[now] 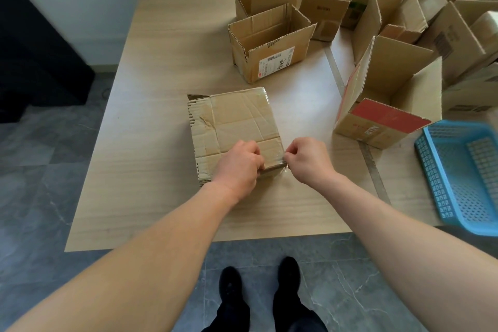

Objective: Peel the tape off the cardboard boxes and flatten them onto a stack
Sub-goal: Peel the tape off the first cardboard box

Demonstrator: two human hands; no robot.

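Pale wood-grain table (151, 170) on grey tiled floor (48, 175).

Creased brown cardboard box (237, 118): closed, near centre of table.

Left hand (238, 163): fingers curled over the box's near edge, gripping it.

Right hand (307, 159): thumb and forefinger pinching clear tape (283, 167) at the near right corner.

Far and right: open cardboard boxes (272, 43); blue plastic mesh basket (458, 170).

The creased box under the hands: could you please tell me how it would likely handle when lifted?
The creased box likely flexes rather than stays stiff, given its creases and torn left edge. Its glossy taped right side may feel slippery. It should not roll, lying flat on the table.
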